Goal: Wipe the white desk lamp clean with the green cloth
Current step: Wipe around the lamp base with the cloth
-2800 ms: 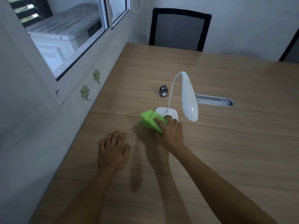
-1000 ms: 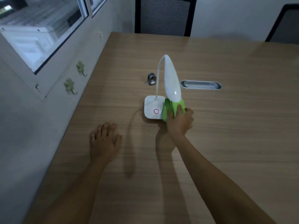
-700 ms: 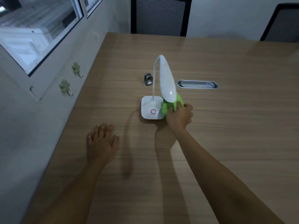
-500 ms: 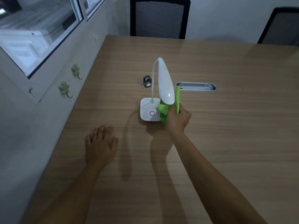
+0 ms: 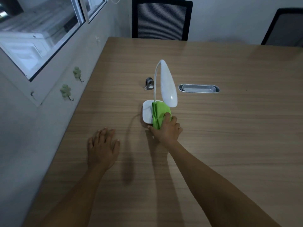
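Observation:
The white desk lamp (image 5: 168,84) stands mid-table, its thin neck arching up from a square white base (image 5: 146,112) and its long head drooping toward me. My right hand (image 5: 167,130) presses the folded green cloth (image 5: 159,113) flat onto the right part of the base, under the lamp head. The cloth hides the base's button. My left hand (image 5: 102,147) lies palm down on the wooden table (image 5: 229,128), fingers apart, holding nothing, left of and nearer than the lamp.
A small metal clip-like object (image 5: 149,83) sits behind the lamp. A grey oval cable tray (image 5: 198,88) is set into the table to the right. Two black chairs (image 5: 161,20) stand at the far edge. The wall with green hooks (image 5: 65,92) runs along the left.
My right hand brought the cloth down from beside the lamp head onto the base, covering the button. The left hand stayed put.

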Demonstrator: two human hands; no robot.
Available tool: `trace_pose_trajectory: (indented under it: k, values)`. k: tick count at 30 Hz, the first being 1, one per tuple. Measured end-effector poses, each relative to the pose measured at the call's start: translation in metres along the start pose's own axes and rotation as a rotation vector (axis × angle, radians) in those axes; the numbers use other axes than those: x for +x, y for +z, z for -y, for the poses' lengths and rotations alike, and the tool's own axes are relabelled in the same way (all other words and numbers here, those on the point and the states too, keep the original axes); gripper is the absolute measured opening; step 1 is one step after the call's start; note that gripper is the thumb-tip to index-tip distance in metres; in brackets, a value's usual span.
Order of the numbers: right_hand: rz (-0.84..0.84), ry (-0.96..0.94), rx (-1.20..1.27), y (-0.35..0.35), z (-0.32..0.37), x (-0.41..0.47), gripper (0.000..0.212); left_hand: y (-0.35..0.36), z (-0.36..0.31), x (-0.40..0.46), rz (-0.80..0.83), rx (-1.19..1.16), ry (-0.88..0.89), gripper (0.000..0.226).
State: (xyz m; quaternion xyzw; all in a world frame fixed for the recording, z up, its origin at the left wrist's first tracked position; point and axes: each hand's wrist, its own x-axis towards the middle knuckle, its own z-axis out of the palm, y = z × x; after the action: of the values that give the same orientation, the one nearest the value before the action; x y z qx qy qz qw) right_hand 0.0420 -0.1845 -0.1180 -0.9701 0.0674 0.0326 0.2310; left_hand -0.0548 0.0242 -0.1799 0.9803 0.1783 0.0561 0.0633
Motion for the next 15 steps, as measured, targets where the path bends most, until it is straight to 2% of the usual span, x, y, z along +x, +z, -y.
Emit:
trace_pose_trajectory:
  k: [9,15]
  values:
    - [0.084,-0.023,-0.049,0.0024,-0.0069,0.01,0.065,-0.0012,-0.0004,-0.0004,0.009,0.0,-0.004,0.064]
    - [-0.018,-0.096,-0.145,0.0004,0.0007,0.0045,0.064,-0.0021,-0.001,-0.0011,0.003,0.002,0.002,0.064]
